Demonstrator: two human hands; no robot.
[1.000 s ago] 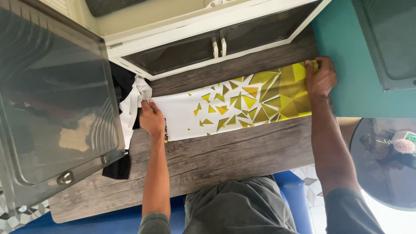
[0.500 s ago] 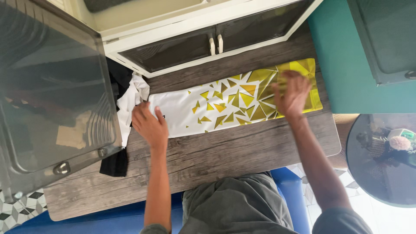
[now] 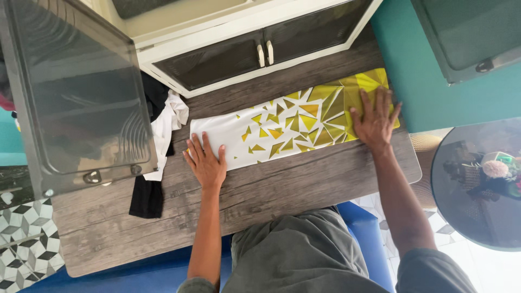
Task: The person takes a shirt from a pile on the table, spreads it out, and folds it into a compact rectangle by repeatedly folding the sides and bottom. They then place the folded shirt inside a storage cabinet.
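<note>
A long folded garment (image 3: 282, 127), white at its left end and covered in yellow triangles toward the right, lies flat on a grey wooden table (image 3: 282, 184). My left hand (image 3: 206, 161) rests palm down on the garment's white left end, fingers spread. On the yellow right end my right hand (image 3: 374, 120) lies flat in the same way. Neither hand grips anything.
A white cloth (image 3: 169, 122) and a black cloth (image 3: 145, 196) hang off the table's left side beside an open glass cabinet door (image 3: 76, 97). A white cabinet with dark glass doors (image 3: 249, 51) stands behind. A teal wall (image 3: 429, 87) and a round glass table (image 3: 477, 190) are at the right.
Both hands let go of the garment's ends, lifted, then came down flat on it. The right hand moved inward from the far right edge. The view shifted slightly.
</note>
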